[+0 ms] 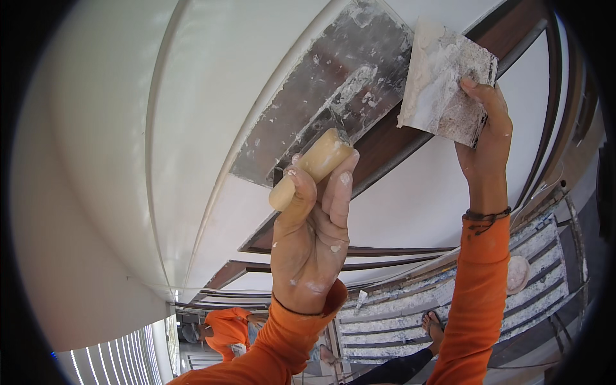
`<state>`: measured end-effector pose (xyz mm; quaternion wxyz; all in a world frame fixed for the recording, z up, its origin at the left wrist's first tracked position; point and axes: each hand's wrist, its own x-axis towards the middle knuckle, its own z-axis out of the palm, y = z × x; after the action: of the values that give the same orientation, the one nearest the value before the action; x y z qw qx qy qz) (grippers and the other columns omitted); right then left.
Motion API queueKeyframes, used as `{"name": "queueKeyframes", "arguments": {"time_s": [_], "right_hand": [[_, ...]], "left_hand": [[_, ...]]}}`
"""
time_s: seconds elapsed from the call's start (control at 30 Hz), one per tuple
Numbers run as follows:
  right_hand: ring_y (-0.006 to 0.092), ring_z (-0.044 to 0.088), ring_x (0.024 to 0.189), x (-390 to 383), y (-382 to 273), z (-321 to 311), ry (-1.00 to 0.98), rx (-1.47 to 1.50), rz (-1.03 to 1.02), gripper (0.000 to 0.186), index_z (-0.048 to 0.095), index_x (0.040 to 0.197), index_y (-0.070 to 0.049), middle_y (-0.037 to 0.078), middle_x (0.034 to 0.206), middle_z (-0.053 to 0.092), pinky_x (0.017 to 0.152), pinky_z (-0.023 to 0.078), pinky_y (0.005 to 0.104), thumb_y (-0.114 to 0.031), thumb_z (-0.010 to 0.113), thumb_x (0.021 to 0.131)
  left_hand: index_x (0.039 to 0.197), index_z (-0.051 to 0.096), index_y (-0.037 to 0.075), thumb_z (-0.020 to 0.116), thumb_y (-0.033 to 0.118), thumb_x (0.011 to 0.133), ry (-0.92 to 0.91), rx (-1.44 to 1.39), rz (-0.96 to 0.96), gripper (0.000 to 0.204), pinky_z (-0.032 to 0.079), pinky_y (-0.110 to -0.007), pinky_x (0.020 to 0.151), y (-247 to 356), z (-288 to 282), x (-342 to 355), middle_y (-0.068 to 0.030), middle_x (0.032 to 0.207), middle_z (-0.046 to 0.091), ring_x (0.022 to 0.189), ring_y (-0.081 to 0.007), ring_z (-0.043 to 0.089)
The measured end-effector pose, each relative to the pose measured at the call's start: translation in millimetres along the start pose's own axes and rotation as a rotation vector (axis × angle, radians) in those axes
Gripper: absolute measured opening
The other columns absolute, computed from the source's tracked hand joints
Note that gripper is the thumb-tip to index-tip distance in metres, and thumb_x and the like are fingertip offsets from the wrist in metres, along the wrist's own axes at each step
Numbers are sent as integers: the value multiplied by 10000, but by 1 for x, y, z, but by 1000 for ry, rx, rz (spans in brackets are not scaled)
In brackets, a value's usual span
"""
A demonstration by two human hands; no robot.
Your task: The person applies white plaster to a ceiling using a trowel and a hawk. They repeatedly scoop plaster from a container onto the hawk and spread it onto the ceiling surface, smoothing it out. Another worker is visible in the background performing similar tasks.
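My left hand [313,234], dusted with white, wraps its fingers round the pale yellow handle of a plastering trowel [375,96]. The trowel's broad metal blade is smeared with plaster and lies against or very close to the white surface overhead, across its moulded edge; I cannot tell if it touches. To the right, my right hand [489,138] grips a flat rectangular scraper blade [443,86] by its edge, thumb on the face. Wet white plaster coats that blade, thickest along its left side. Its upper left corner is close to the trowel's right end.
Dark wooden trim [391,144] runs diagonally behind both tools, bordering white panels [410,192]. Below is a plaster-spattered slatted platform [385,327], with my sandalled foot [434,326] on it and a round pale object [518,274]. Another person in orange [226,330] is at lower left.
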<state>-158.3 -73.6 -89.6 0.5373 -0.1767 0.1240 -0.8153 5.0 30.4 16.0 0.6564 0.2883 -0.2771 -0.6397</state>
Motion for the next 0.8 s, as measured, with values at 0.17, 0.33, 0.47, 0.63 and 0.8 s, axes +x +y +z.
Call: {"name": "queueKeyframes", "arguments": {"time_s": [0.17,0.33,0.47,0.63,0.8], "right_hand": [[187,611,913,5,8,-9,-8,76,9,332,537,1071,26,115,1010,578,778,521,311,-194,580,825],[191,615,916,3,7,-8,-36,92,-13,315,531,1070,26,119,1015,578,770,530,322,-172,575,828],[189,618,914,4,6,-5,-62,74,-57,312,524,1073,25,120,1011,577,764,539,322,-164,570,829],[168,628,868,9,5,-9,-100,102,-32,332,533,1086,28,104,979,604,762,533,305,-146,583,808],[163,630,839,9,5,-7,-86,66,-46,350,540,1090,34,101,967,615,736,528,294,-148,597,797]], "left_hand": [[1270,403,-60,507,139,932,-23,-66,-10,406,461,-354,1014,-1,-1,2,-224,1308,458,1239,-344,440],[1249,421,-46,514,126,933,-27,-136,-31,371,491,-405,983,-2,-1,2,-213,1304,470,1209,-360,473],[1281,401,-36,502,139,938,-49,-78,-10,398,470,-372,1005,-3,-1,3,-207,1316,460,1227,-338,456],[1330,375,-23,493,158,941,-34,-4,16,445,432,-311,1043,-4,0,3,-183,1346,441,1263,-294,423],[1317,383,-37,489,156,945,-57,11,21,432,433,-319,1042,-2,-3,2,-191,1324,458,1263,-300,423]]}}
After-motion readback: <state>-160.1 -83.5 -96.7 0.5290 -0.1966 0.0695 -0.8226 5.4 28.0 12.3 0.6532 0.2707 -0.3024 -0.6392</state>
